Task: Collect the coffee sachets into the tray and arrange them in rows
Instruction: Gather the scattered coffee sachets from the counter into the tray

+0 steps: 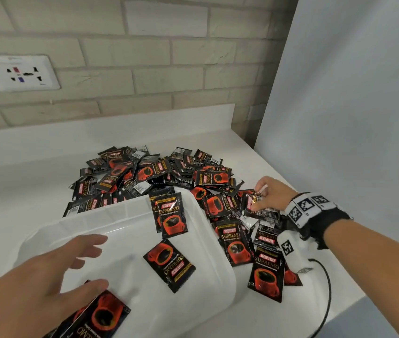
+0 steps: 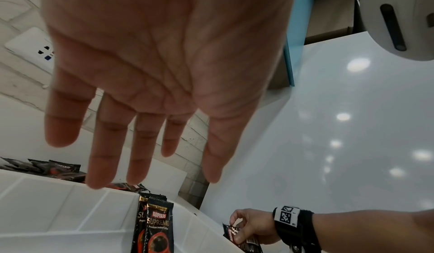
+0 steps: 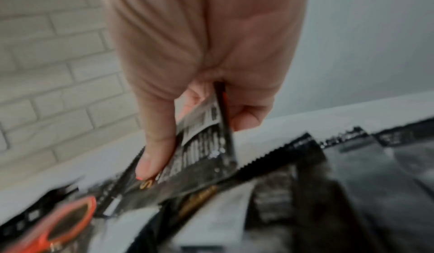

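Your right wrist view is badly blurred: the packets under the hand smear into black and red, and only a barcode panel and a serrated edge read clearly. The bottom of the head view cuts off the sachet [image 1: 101, 315] lying at the tray's near corner, under your left thumb; whether the thumb touches it is hard to tell. Your left forearm hides the tray's near left part.

A big loose pile of coffee sachets [image 1: 145, 174] covers the tabletop [image 1: 23, 191] behind and to the right of the tray [image 1: 91, 223], many overlapping, some face down with barcodes up. More lie scattered along the tray's right side, down to one sachet [image 1: 266, 276] near the white wrist device [image 1: 293, 252] and its black cable [image 1: 325, 301]. A wall socket [image 1: 20, 71] sits on the brick wall, and a pale panel stands to the right.

The white tray holds few packets: two overlapping sachets [image 1: 170, 215] leaning at its far right corner, and one sachet [image 1: 169, 265] lying flat and turned askew in the middle.

Your left hand [image 1: 54, 272] hovers over the tray with fingers spread and relaxed, holding nothing. Your right hand [image 1: 266, 196] pinches a sachet [image 3: 206, 145] between thumb and fingers, just above the scattered packets right of the tray.
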The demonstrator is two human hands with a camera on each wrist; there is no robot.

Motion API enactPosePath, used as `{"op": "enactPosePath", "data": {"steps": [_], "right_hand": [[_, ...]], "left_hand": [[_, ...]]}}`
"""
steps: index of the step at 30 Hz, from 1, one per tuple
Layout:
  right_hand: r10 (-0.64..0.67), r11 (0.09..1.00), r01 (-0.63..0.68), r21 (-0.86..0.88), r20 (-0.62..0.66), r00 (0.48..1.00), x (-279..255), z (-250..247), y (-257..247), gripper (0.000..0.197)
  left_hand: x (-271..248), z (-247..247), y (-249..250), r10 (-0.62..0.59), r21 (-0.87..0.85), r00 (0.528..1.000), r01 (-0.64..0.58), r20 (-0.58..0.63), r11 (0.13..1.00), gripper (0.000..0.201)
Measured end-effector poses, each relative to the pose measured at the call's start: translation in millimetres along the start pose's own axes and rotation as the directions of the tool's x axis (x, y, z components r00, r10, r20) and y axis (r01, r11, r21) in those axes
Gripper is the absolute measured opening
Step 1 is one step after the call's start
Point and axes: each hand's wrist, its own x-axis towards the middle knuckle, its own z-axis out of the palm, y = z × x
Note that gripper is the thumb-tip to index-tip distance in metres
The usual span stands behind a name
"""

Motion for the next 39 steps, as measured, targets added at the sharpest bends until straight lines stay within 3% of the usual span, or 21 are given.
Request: {"op": "enactPosePath", "data": {"steps": [3,7,9,11,13,15,16,17,20,24,29,33,35,39], "right_hand": [[0.002,0.974,0.002,0.226,-0.016,1.000,-10,-15,-2,0.052],[-0.011,0.959,0.012,0.282,-0.004,1.000,-33,-33,-3,0.060],[-0.003,0.978,-0.014,0.207,0.082,0.997,-46,-35,-1,0.051],[0.042,0.999,-0.040,-0.015,0.168,0.985,-56,-31,4,0.045],[0.079,0.981,-0.041,-0.191,0.195,0.978,-64,-20,10,0.063],[0.058,0.975,-0.009,-0.221,0.214,0.975,-66,-9,18,0.107],[0.059,0.976,-0.010,-0.219,0.218,0.974,-66,-5,21,0.119],[0.065,0.976,-0.018,-0.218,0.212,0.975,-66,-1,22,0.114],[0.037,0.970,-0.011,-0.243,0.103,0.994,-65,7,25,0.063],[-0.015,0.958,0.013,-0.285,-0.002,1.000,-63,12,27,0.045],[-0.064,0.992,0.078,0.103,-0.134,0.989,-72,14,29,0.041],[-0.018,0.865,0.102,0.491,-0.173,0.985,-86,3,20,0.062],[-0.027,0.841,0.144,0.522,-0.226,0.974,-97,-2,8,0.075],[-0.198,0.748,0.297,0.594,-0.228,0.953,-121,1,-33,0.064]], "left_hand": [[0,0,1,-0.023,-0.037,1.000,0.023,0.002,0.999,0.063],[-1,0,3,-0.056,-0.080,0.998,0.056,0.008,0.995,0.065],[-2,1,3,-0.064,-0.096,0.998,0.066,0.022,0.993,0.066],[-2,2,3,-0.072,-0.118,0.997,0.076,0.039,0.990,0.065],[-2,3,5,-0.076,-0.132,0.995,0.084,0.066,0.988,0.067],[0,6,9,-0.071,-0.150,0.993,0.084,0.089,0.985,0.069],[0,7,11,-0.065,-0.163,0.993,0.081,0.098,0.983,0.070],[2,8,13,-0.056,-0.173,0.993,0.074,0.107,0.982,0.071],[5,11,20,-0.025,-0.176,0.990,0.050,0.139,0.983,0.071],[9,14,27,0.017,-0.176,0.983,0.016,0.184,0.984,0.075],[14,15,37,0.039,-0.097,0.967,-0.015,0.254,0.995,0.081],[21,16,53,0.074,-0.118,0.952,-0.040,0.296,0.992,0.083],[27,18,62,0.108,-0.176,0.951,-0.058,0.288,0.983,0.083],[37,30,83,0.172,-0.338,0.954,-0.082,0.247,0.937,0.082]]}}
